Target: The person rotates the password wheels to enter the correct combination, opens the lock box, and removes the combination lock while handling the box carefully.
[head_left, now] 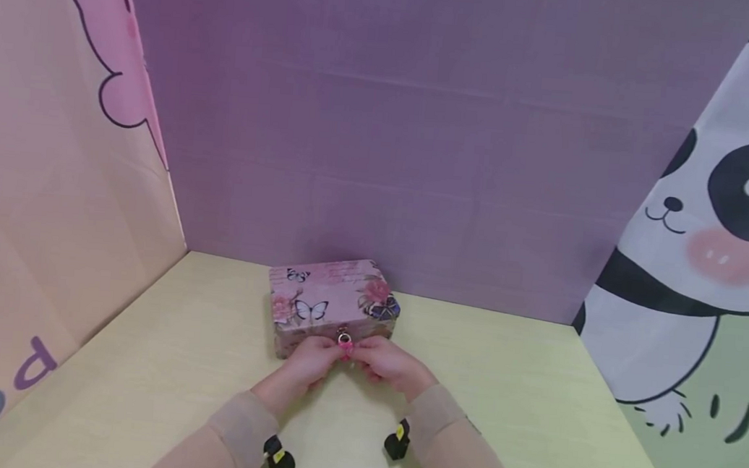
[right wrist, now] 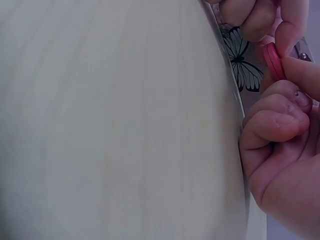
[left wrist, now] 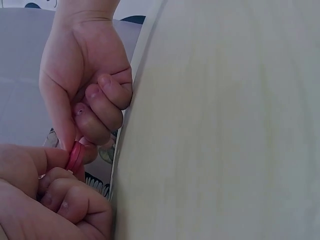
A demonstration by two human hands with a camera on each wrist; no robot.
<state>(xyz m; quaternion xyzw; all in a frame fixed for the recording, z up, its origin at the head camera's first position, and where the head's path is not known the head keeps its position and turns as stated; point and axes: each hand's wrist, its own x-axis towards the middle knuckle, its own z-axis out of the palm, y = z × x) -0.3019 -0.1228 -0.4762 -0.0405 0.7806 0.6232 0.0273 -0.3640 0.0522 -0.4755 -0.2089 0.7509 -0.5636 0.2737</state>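
Note:
A pink box [head_left: 325,292] printed with butterflies and roses stands on the table with its lid down. At its front clasp hangs a small pink padlock [head_left: 345,346] with a metal shackle, red-pink in the wrist views. My left hand [head_left: 310,360] pinches the padlock from the left between thumb and curled forefinger. From the other side my right hand [head_left: 391,362] pinches it too, its remaining fingers folded in. Up close, the padlock body [left wrist: 75,157] sits between both sets of fingertips. Fingers cover much of it, and whether a key is in it I cannot tell.
The pale yellow table [head_left: 501,388] spreads around the box. Close behind the box rises a purple backdrop [head_left: 407,135]. Printed panels flank the table, with a panda [head_left: 666,356] on the right one. Black wrist devices [head_left: 279,461] show by both sleeves.

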